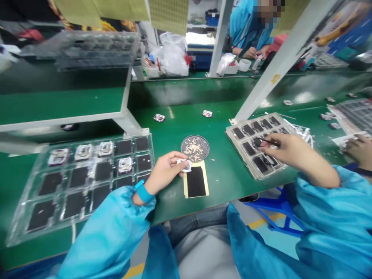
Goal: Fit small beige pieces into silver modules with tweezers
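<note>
My left hand [162, 172] is closed on a small white-and-silver device housing [186, 166], held between thumb and fingers above the top edge of a black pad on yellow backing [196, 183]. Behind it stands a round dark mesh dish [205, 144] strewn with tiny beige pieces. My right hand [286, 149] grips dark tweezers [270, 142] over a clear plastic tray [245, 167] of small black parts. The tweezer tips are near a black part [257, 142]; whether they pinch it I cannot tell.
On the left lies a large clear tray [21, 201] with dark pads and several similar housings. Two housings [159, 117] lie at the back of the green bench [174, 201]. A slanted white post [261, 81] rises behind the right tray. A co-worker's hand [360, 151] is at far right.
</note>
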Demonstrator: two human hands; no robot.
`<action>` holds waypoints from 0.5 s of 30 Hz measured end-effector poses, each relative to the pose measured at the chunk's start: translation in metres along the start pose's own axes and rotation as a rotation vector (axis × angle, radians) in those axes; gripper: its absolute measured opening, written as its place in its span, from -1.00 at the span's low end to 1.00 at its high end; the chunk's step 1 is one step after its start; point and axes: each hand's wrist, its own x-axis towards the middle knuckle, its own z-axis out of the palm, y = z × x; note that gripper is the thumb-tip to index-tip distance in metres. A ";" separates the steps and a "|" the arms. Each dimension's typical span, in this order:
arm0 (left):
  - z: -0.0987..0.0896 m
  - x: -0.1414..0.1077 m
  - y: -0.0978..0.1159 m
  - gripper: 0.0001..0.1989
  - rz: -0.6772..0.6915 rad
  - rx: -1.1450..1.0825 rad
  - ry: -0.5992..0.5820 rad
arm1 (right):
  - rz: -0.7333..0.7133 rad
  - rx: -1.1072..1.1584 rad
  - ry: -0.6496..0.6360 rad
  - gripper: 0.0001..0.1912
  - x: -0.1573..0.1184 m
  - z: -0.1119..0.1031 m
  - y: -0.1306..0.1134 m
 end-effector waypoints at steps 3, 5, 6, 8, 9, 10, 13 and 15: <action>-0.002 0.000 0.000 -0.62 0.023 -0.013 0.011 | -0.017 -0.008 0.096 -0.80 0.004 0.002 0.008; -0.003 -0.001 0.001 -0.64 0.034 0.011 0.020 | 0.050 -0.034 0.070 -0.78 -0.001 -0.001 0.017; -0.003 -0.002 0.002 -0.65 0.037 0.026 0.021 | 0.095 -0.050 0.038 -0.76 -0.006 -0.003 0.021; -0.003 -0.003 0.004 -0.65 0.036 0.051 0.020 | 0.168 -0.057 -0.060 -0.71 -0.017 -0.007 0.025; -0.002 -0.004 0.004 -0.65 0.032 0.061 0.016 | 0.195 -0.041 -0.109 -0.67 -0.022 -0.008 0.025; -0.001 -0.004 0.005 -0.65 0.028 0.070 0.012 | 0.218 -0.014 -0.147 -0.63 -0.028 -0.009 0.024; 0.000 -0.005 0.003 -0.65 0.016 0.098 -0.010 | 0.260 0.079 -0.201 -0.54 -0.040 -0.006 0.020; 0.000 -0.005 0.001 -0.64 0.016 0.111 -0.018 | 0.252 0.117 -0.207 -0.55 -0.045 -0.004 0.019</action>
